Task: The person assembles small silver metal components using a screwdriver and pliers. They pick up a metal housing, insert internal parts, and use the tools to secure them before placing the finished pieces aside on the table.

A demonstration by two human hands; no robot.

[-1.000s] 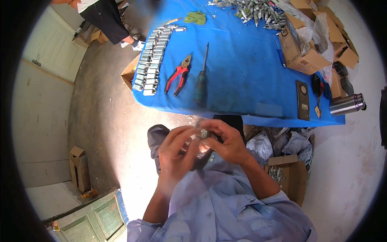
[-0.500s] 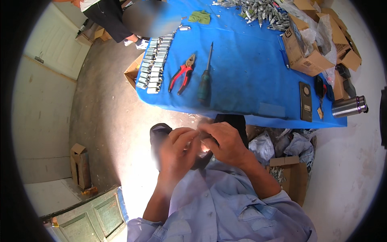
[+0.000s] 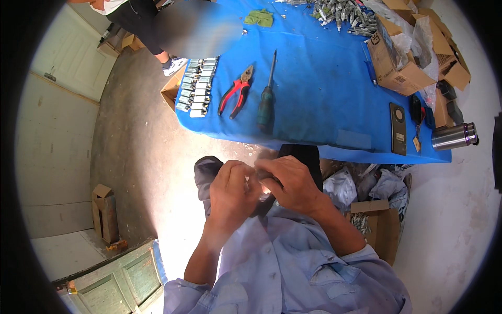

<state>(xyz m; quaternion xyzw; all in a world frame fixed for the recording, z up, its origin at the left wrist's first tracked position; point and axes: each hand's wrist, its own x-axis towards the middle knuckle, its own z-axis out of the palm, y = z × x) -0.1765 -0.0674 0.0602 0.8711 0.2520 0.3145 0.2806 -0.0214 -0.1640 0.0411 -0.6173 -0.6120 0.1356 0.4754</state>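
Observation:
Over my lap, just short of the table edge, my left hand and my right hand meet at the fingertips. Both have their fingers curled in a pinch around something small that the fingers hide. On the blue-covered table beyond them lie red-and-black pliers with jaws pointing away. A screwdriver with a dark green handle rests to their right. Rows of small metal parts with silvery plates line the table's left edge.
A pile of metal pieces, a green cloth and an opened carton occupy the far side. At right are a phone, keys and a steel flask. Another person stands beyond the left corner.
My left hand has turned slightly, its fingers curling closer to the right hand's. My right hand stays nearly still. The other person's foot has shifted left, and a blurred patch covers more of the far metal parts.

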